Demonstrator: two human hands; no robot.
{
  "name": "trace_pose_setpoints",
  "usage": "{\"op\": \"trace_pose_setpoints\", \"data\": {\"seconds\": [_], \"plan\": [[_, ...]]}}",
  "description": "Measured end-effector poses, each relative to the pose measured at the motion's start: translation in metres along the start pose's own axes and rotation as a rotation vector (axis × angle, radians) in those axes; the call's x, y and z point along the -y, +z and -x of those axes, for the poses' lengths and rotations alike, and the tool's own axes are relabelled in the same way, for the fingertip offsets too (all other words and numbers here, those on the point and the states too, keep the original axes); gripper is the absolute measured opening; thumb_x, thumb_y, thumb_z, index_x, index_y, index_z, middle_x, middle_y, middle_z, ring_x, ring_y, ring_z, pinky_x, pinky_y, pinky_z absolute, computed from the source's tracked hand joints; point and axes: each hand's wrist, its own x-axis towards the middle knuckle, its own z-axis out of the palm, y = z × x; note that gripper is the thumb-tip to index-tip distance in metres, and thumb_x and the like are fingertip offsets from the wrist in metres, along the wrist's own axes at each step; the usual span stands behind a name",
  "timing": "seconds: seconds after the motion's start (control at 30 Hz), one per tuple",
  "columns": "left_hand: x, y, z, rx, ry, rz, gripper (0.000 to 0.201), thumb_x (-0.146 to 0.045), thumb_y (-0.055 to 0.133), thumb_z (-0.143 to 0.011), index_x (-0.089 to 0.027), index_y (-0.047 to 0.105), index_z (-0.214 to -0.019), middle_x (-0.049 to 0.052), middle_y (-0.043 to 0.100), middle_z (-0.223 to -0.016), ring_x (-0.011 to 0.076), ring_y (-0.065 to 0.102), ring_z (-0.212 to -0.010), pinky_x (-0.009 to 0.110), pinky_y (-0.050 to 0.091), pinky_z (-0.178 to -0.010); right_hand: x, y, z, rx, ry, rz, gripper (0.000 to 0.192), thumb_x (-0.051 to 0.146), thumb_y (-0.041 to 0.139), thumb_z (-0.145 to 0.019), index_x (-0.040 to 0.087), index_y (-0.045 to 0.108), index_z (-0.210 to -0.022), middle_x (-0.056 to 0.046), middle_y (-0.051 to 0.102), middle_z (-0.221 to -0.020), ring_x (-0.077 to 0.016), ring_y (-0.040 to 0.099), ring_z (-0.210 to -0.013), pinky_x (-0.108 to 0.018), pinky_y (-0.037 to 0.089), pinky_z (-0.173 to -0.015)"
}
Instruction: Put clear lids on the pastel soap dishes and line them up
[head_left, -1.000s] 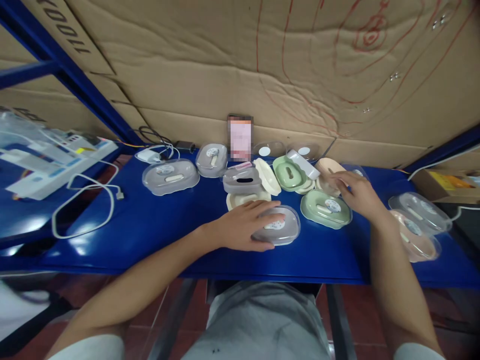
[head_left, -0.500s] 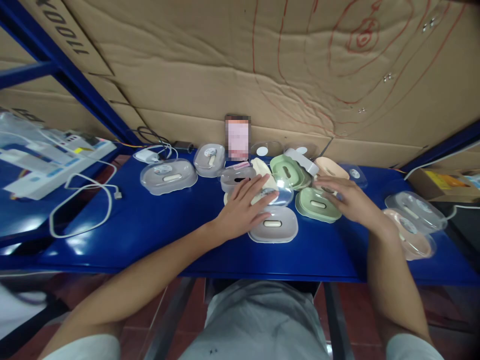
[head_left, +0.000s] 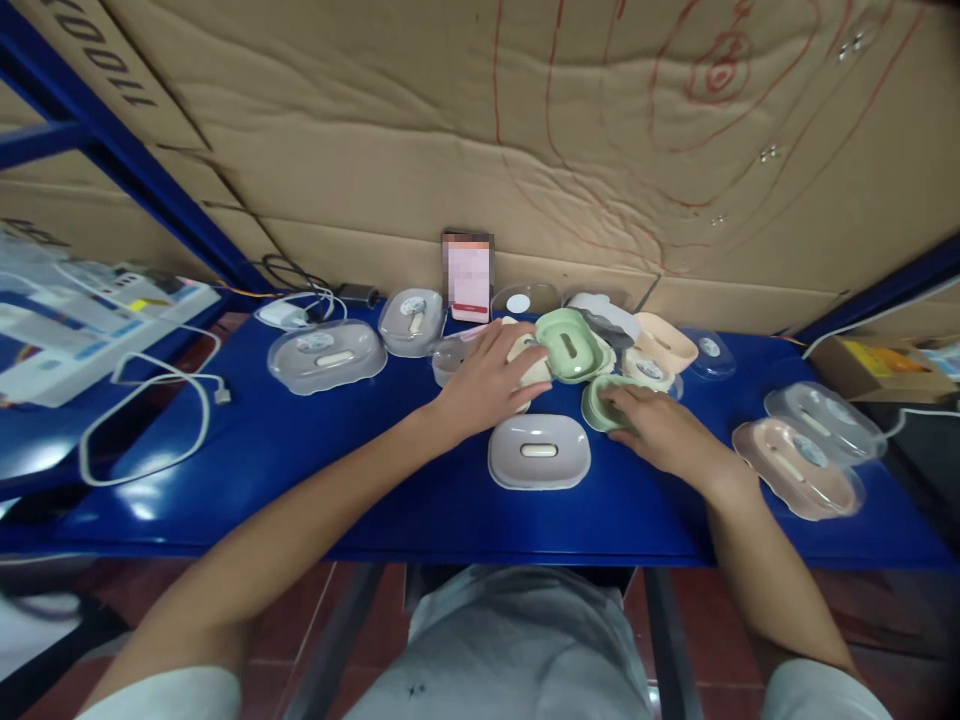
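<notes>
Green soap dish (head_left: 600,400) half hidden under right hand (head_left: 654,432)

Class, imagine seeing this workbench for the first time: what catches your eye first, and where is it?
The bright blue table stands out, with pastel soap dishes clustered mid-table. Nearest lies a grey soap dish; behind it the left hand rests on a cream dish, the right hand on a green one.

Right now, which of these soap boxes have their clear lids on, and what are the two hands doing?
grey soap box: lid off, untouched.
pink soap box: clear lid on.
two grey soap boxes: clear lids on.
left hand: flat on a cream tray.
right hand: resting on a green soap box.
</notes>
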Motion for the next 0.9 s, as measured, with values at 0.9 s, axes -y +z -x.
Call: {"op": "trace_pose_setpoints", "data": {"seconds": [0.9], "plan": [[-0.094,-0.038,0.069,0.227,0.240,0.034,0.024,-0.027,0.058,-0.113,-0.023,0.066,-0.135,0.004,0.073,-0.142,0.0238,0.069,-0.127,0.043,0.051,-0.109,0.009,-0.014,-0.025,-0.512,-0.098,-0.160,0.029,0.029,0.052,-0.111,0.026,0.076,-0.126,-0.007,0.083,-0.118,-0.0285,0.077,-0.111,-0.050,0.056,-0.101]]}}
